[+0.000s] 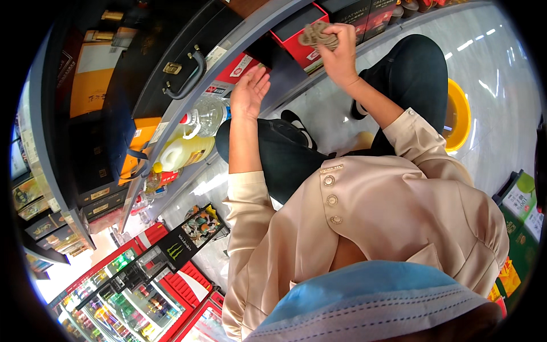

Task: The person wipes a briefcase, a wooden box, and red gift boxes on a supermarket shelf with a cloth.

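My right hand (pixel 342 55) grips a bunched brownish-grey cloth (pixel 319 36) in front of a red and black gift box (pixel 299 36) on the bottom shelf. My left hand (pixel 249 92) is raised with the palm up and the fingers spread, holding nothing. It is near another red box (pixel 234 70) and over the front edge of the lower shelf. Between the two red boxes the dark grey surface of the bottom shelf (pixel 280 75) shows.
Large clear plastic bottles (pixel 207 115) and a jug of yellow oil (pixel 188 151) stand along the bottom shelf. Above, a black case (pixel 179 64) with a handle lies near the shelf edge. A yellow bucket (pixel 459 115) is on the floor beyond my right knee.
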Demonstrator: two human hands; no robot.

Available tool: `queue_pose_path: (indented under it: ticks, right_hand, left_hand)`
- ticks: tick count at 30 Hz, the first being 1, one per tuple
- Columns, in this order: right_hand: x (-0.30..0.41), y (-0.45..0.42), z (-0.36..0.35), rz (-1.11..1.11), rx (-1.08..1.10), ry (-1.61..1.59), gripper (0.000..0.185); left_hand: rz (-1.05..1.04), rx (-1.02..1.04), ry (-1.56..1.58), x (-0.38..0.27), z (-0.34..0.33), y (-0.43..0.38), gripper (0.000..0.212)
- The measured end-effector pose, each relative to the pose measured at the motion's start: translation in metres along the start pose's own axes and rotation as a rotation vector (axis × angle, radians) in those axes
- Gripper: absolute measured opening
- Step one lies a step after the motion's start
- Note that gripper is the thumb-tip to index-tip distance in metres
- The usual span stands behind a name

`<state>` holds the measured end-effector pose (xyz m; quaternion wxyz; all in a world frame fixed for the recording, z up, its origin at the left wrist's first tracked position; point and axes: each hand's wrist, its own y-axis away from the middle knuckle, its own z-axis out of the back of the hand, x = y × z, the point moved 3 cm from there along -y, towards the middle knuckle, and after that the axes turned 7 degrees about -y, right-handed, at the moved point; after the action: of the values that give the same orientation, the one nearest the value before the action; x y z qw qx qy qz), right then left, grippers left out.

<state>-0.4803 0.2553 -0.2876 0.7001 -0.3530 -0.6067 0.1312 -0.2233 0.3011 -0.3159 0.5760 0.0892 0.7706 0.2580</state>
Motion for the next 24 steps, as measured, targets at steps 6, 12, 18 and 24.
queue_pose_path:
  ticks: [6, 12, 18, 24]
  right_hand:
    - [-0.107, 0.051, -0.003, 0.050, 0.514, 0.220, 0.041]
    - [-0.093, 0.052, 0.016, -0.305, 0.199, 0.157, 0.037]
    - [-0.033, -0.088, 0.076, 0.167, -0.134, 0.368, 0.036]
    - [-0.050, -0.108, 0.043, 0.194, 0.370, 0.487, 0.014]
  left_hand:
    - [-0.074, 0.093, -0.180, -0.010, -0.053, -0.015, 0.041]
    - [-0.116, 0.065, -0.341, -0.006, -0.065, -0.018, 0.054]
    - [-0.316, 0.109, -0.464, -0.017, -0.091, -0.019, 0.080]
    - [-0.394, 0.105, -0.505, -0.010, -0.105, -0.040, 0.076]
